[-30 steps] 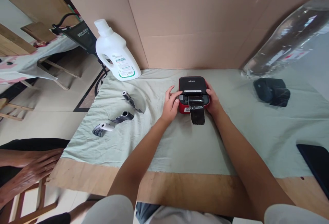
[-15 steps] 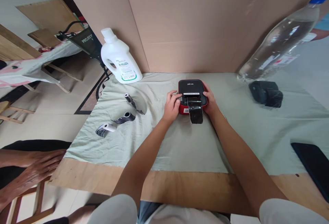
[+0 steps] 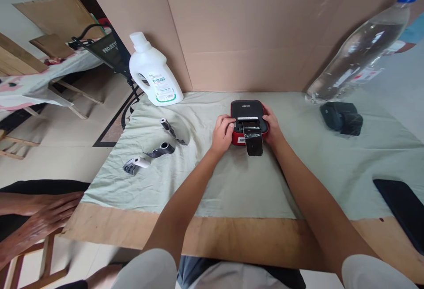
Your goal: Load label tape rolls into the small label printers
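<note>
A small red and black device (image 3: 247,109) rests on the pale green cloth, with a strip of black tape (image 3: 254,144) hanging over its front. My left hand (image 3: 223,134) grips its left side, fingertips on the front left corner. Around the right side wraps my right hand (image 3: 272,125), its thumb on the top edge. To the left lie a thin roll with a dark tail (image 3: 169,127), a dark roll (image 3: 164,148) and a white roll with a dark strip (image 3: 141,162).
A white jug (image 3: 155,74) and a large water bottle (image 3: 361,50) stand by the cardboard (image 3: 238,28). On the right are a black wrapped object (image 3: 341,118) and a phone (image 3: 402,207). Another person's hands (image 3: 49,211) rest at lower left.
The view has shifted slightly. Both hands keep their places on the device, and nothing else has visibly moved.
</note>
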Action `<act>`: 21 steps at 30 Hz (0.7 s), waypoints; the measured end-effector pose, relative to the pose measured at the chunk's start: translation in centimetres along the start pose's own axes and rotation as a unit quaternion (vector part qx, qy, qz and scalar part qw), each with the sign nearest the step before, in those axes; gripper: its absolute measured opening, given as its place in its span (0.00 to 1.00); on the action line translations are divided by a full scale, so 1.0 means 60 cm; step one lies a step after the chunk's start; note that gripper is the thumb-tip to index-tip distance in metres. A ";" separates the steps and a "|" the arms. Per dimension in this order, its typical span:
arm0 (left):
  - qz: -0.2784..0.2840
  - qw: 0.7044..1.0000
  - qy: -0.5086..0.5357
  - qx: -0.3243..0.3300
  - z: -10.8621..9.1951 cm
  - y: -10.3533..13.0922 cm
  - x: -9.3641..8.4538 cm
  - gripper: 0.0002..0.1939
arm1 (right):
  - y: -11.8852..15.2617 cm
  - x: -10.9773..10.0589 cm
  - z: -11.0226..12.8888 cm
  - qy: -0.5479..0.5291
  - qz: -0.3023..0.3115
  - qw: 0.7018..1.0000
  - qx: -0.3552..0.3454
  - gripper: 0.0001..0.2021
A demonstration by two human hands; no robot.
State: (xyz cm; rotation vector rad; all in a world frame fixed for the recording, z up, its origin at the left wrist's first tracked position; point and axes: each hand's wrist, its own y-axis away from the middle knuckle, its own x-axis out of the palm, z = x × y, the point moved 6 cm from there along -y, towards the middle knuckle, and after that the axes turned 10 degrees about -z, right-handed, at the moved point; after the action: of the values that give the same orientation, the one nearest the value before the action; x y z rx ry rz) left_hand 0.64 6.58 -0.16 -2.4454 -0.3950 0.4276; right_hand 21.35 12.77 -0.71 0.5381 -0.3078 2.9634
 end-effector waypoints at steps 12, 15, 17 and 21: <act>-0.003 1.000 -0.001 -0.003 0.002 0.005 -0.005 0.28 | 0.010 -0.017 -0.020 -0.008 -0.035 0.999 -0.006 0.20; 0.001 1.000 -0.012 0.004 0.003 0.003 -0.011 0.28 | 0.007 -0.020 -0.024 -0.023 -0.038 0.999 0.000 0.20; 0.006 1.000 -0.018 0.007 0.002 0.004 -0.012 0.28 | 0.006 -0.020 -0.024 -0.036 -0.038 0.999 0.008 0.20; 0.005 0.999 -0.042 0.035 -0.015 0.001 -0.018 0.27 | 0.008 -0.017 -0.020 -0.047 -0.023 0.999 0.010 0.20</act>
State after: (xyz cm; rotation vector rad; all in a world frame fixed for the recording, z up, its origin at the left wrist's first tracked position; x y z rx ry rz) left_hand 0.04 5.64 0.69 -2.3689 -0.3961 0.5402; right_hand 21.81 12.50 -2.23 0.6790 -0.2700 2.9055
